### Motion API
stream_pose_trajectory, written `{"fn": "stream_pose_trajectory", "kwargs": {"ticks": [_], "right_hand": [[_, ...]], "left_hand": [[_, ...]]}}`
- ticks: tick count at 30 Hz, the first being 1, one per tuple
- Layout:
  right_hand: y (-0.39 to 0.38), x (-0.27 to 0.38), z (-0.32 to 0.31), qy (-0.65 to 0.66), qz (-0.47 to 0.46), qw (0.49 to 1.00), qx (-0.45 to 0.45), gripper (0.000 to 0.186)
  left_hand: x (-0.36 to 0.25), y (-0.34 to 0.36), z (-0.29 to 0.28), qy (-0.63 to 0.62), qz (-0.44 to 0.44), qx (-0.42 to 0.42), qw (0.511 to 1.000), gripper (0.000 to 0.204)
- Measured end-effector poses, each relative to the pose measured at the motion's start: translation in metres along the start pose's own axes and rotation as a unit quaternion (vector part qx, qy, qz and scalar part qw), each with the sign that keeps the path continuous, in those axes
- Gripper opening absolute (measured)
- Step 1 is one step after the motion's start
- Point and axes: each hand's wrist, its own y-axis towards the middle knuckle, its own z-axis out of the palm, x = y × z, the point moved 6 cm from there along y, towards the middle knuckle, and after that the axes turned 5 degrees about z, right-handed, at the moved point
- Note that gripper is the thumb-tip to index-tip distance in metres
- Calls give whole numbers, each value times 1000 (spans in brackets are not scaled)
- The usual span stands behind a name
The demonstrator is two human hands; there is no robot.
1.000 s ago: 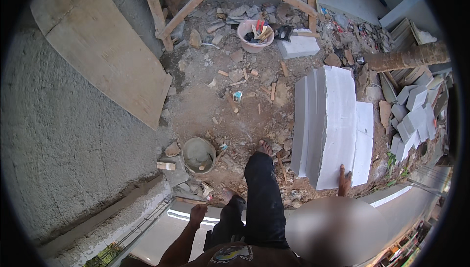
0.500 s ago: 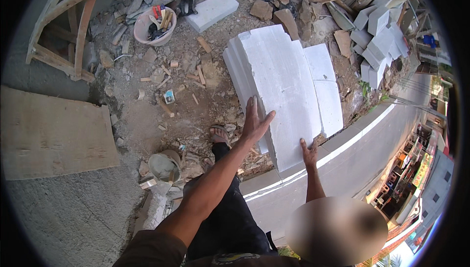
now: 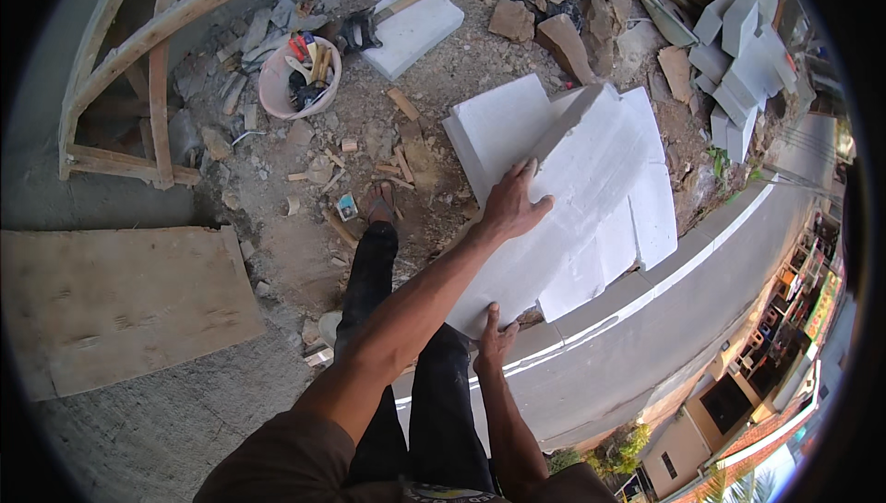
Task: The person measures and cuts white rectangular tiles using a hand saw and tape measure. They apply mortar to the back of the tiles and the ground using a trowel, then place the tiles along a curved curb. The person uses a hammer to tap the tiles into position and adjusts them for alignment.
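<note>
A big white lightweight concrete block (image 3: 565, 209) lies tilted and askew over a low stack of similar white blocks (image 3: 498, 125). My left hand (image 3: 517, 203) grips its long left edge, thumb apart on the broad face. At the block's near end, close to my legs, my right hand (image 3: 496, 341) holds on with fingers against the face; part of its grip is hidden. More of the stacked blocks (image 3: 653, 203) show beyond the block's right side.
A pink bucket of hand tools (image 3: 300, 78) stands at the far left, beside another white block (image 3: 415, 30) bearing a wooden-handled tool. Left are a plywood sheet (image 3: 129, 300) and timber frame (image 3: 161, 88). Rubble covers the ground; a road (image 3: 628, 346) runs at right.
The block has swung askew off the stack and come toward my body, uncovering blocks beneath. My right hand moved left with its near end; my left hand moved slightly right. My legs shifted.
</note>
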Motion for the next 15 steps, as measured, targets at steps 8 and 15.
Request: {"fn": "stream_pose_trajectory", "kwargs": {"ticks": [8, 15], "right_hand": [[-87, 144, 79, -229, -322, 905, 156, 23], [8, 222, 86, -315, -525, 751, -248, 67]], "left_hand": [[11, 12, -91, 17, 75, 99, 992, 44], [260, 10, -361, 147, -214, -246, 934, 33]]}}
